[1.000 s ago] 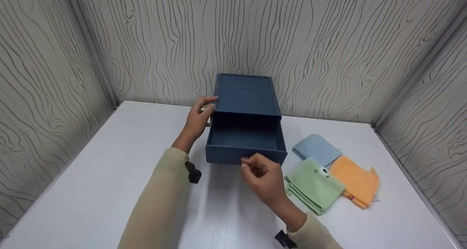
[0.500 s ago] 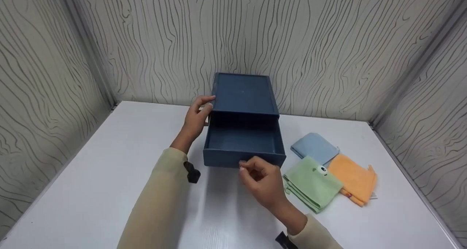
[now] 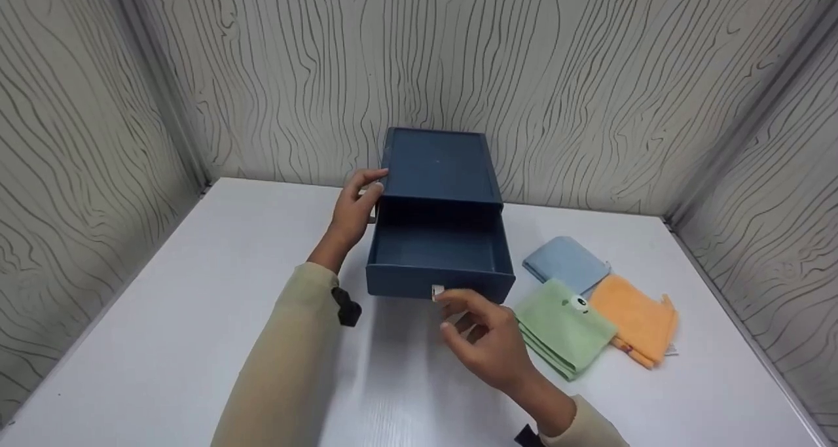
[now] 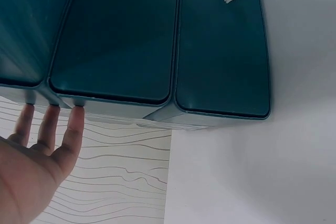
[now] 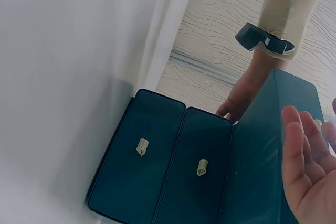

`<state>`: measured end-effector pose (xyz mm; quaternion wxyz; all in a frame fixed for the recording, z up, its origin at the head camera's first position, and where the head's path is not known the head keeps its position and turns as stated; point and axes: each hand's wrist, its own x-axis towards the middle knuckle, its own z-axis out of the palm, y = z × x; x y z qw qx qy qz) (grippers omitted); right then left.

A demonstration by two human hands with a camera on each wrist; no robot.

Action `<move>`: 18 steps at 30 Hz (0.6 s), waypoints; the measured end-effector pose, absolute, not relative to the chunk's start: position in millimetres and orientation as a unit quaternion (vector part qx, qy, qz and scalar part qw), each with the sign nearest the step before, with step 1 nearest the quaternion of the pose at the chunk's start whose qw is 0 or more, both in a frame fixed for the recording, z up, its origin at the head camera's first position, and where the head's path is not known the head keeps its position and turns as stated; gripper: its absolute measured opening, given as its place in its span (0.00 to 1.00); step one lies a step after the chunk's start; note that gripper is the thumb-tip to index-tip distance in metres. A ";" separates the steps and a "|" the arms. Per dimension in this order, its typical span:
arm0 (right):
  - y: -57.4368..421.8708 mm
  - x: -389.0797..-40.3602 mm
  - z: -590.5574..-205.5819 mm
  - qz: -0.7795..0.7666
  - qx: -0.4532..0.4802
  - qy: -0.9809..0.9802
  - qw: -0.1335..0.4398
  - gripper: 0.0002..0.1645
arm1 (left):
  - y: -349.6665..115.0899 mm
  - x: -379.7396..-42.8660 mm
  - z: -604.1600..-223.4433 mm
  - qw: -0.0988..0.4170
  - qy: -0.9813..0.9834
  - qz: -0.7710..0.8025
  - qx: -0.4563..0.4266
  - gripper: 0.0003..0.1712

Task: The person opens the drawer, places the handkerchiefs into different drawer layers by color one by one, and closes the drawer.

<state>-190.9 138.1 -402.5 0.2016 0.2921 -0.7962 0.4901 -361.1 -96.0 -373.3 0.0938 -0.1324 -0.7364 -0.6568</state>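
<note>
A dark blue drawer cabinet point(image 3: 438, 165) stands against the back wall with its top drawer point(image 3: 402, 281) pulled out. The drawer's inside is bare where it shows. My left hand point(image 3: 353, 208) rests on the cabinet's left side; in the left wrist view its extended fingertips point(image 4: 77, 113) touch that side. On the drawer front sits a small pale loop tab point(image 3: 437, 292). Beside this tab is my right hand point(image 3: 488, 339), fingers loosely bent and thumb apart, with nothing pinched between them. Two lower drawers are closed, each with a pale tab point(image 5: 202, 167) in the right wrist view.
Right of the cabinet lie three folded cloths on the white table point(image 3: 262, 237): a blue one point(image 3: 566, 264), a green one point(image 3: 563, 332) with an eye design, and an orange one point(image 3: 635, 319). Wood-grain panels point(image 3: 458, 54) enclose the back and both sides.
My right hand has let go of the drawer's tab and moved slightly right and toward me, its fingers spreading. The drawer came out slightly further earlier. My left hand stays on the cabinet.
</note>
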 end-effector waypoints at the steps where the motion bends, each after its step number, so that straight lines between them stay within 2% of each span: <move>1: 140.9 -190.0 -402.1 0.498 0.292 -0.793 0.192 0.23 | -95.9 -361.1 -373.0 0.095 -0.736 -0.657 -0.132 0.21; 6: 157.6 -187.4 -403.6 0.528 0.302 -0.775 0.171 0.22 | -95.5 -360.7 -373.8 0.095 -0.732 -0.661 -0.135 0.21; 13: 184.2 -193.2 -408.6 0.509 0.311 -0.761 0.257 0.24 | -95.7 -360.1 -374.7 0.097 -0.733 -0.658 -0.141 0.22; 18: 205.5 -201.5 -407.5 0.484 0.268 -0.784 0.281 0.22 | -95.1 -359.8 -374.5 0.099 -0.734 -0.658 -0.137 0.21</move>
